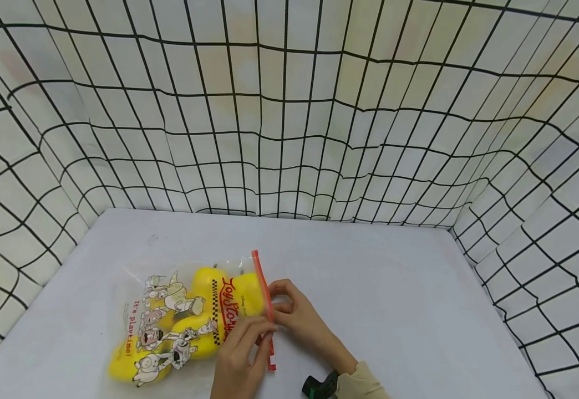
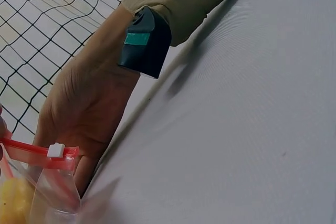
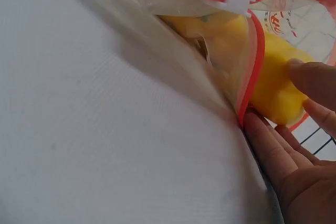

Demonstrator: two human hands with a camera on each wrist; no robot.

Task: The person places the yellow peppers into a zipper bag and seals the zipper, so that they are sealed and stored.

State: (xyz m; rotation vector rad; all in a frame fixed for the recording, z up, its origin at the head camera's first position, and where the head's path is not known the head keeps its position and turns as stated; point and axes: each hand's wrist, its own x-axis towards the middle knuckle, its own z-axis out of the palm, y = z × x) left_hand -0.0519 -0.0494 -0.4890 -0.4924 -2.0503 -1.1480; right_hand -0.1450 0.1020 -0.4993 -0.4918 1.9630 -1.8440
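Observation:
A clear zip bag with Toy Story print and a red zip edge lies on the table at left of centre. Several smooth yellow, lemon-like pieces fill it. My left hand pinches the bag's edge near the white slider. At the bag's right side is my right hand, fingers against the red edge. In the right wrist view the bag's mouth gapes, and the thumb of my right hand lies against a yellow piece inside it. The left fingertips are partly out of view.
A white-covered table extends right of the bag. Black netting over pale walls encloses its back and sides. A dark wrist device sits by the right sleeve.

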